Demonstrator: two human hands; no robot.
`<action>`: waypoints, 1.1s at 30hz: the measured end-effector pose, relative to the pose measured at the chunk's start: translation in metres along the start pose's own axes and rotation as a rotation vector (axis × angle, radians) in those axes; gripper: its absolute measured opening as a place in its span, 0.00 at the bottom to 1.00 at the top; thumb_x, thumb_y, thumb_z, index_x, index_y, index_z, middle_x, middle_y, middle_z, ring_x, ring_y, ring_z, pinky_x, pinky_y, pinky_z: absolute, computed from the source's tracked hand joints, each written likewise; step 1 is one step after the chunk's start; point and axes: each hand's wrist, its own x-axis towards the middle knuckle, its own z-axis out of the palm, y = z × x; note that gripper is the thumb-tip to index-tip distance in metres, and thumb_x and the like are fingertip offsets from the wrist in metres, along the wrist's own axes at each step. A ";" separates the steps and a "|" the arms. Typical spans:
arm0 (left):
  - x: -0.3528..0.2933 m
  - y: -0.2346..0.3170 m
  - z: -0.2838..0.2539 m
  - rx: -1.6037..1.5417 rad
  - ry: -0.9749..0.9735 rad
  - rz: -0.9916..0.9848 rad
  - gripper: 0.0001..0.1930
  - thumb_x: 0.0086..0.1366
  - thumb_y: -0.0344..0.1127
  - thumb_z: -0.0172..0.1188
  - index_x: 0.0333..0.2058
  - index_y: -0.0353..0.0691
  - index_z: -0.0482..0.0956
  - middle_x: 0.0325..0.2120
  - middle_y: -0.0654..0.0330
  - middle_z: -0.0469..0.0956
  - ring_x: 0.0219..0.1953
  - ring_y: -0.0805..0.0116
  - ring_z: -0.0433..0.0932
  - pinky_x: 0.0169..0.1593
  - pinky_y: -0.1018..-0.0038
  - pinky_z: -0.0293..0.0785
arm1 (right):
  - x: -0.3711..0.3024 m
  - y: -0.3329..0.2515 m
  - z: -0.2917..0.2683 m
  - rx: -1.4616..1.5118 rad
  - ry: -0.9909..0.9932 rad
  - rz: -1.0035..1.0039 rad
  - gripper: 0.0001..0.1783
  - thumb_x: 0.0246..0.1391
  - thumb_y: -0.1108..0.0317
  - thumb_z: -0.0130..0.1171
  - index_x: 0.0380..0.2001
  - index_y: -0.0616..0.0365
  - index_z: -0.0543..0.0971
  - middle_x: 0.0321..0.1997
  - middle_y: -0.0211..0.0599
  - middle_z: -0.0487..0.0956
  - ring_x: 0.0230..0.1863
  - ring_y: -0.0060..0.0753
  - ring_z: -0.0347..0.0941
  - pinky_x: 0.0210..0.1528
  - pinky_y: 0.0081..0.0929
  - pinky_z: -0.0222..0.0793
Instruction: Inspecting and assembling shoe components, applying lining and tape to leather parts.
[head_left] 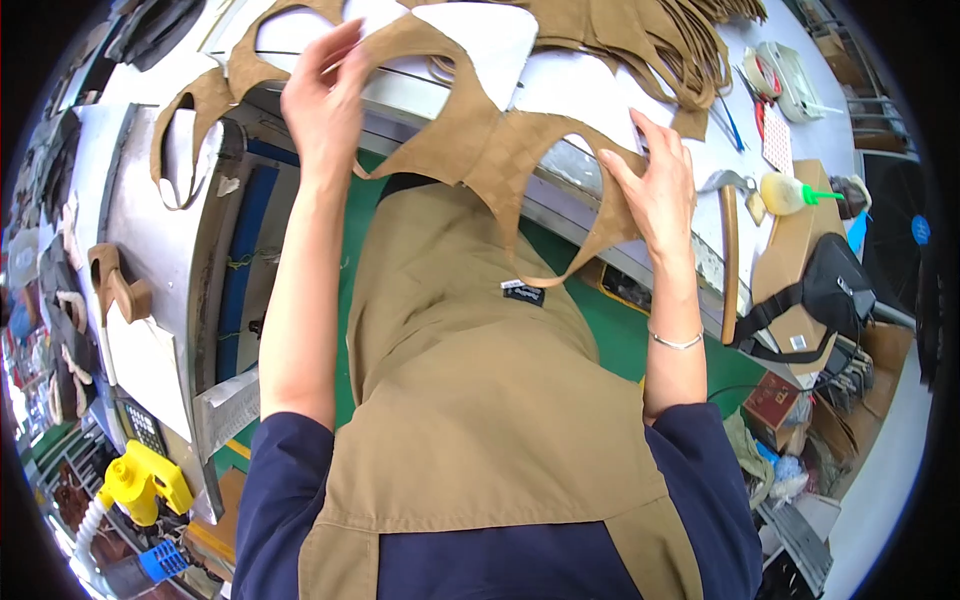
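A chain of brown suede shoe-upper pieces (447, 137), cut with large rounded openings, hangs over the near edge of the workbench (575, 170). My left hand (325, 105) is closed at the far left part of the suede, its fingers curled at the edge. At the right end, my right hand (658, 185) has its thumb and fingers at the rim of the suede piece; its grip is partly hidden. Other linked suede pieces (195, 120) droop off the bench to the left. White sheets (480, 45) lie under the suede, and a pile of brown pieces (640, 45) sits at the back.
On the right are a hammer (729, 255), a bottle with a green nozzle (790, 194), tape (762, 75), a clear tray (790, 85) and a black bag (838, 285). Leftward stand a side table (165, 250), a shoe form (118, 283) and a yellow blower (145, 483).
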 end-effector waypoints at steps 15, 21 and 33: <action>0.025 -0.016 -0.028 0.951 -0.330 0.289 0.33 0.54 0.49 0.68 0.59 0.48 0.72 0.44 0.61 0.80 0.46 0.59 0.73 0.54 0.65 0.69 | -0.004 -0.017 0.004 0.021 0.053 0.048 0.29 0.49 0.63 0.67 0.54 0.59 0.74 0.49 0.45 0.75 0.49 0.48 0.70 0.53 0.38 0.67; 0.014 -0.005 -0.025 0.766 -0.303 0.300 0.24 0.54 0.27 0.60 0.52 0.45 0.76 0.39 0.58 0.78 0.42 0.55 0.76 0.46 0.63 0.73 | -0.004 -0.019 0.001 0.527 0.123 0.083 0.19 0.55 0.76 0.59 0.51 0.64 0.75 0.49 0.41 0.76 0.50 0.34 0.73 0.53 0.29 0.69; 0.106 0.020 -0.231 1.070 0.245 -0.087 0.26 0.63 0.41 0.54 0.61 0.49 0.69 0.55 0.49 0.71 0.56 0.53 0.72 0.59 0.62 0.67 | 0.234 -0.208 0.030 0.939 -0.242 -0.322 0.23 0.55 0.55 0.63 0.51 0.54 0.78 0.53 0.50 0.77 0.55 0.41 0.73 0.63 0.37 0.63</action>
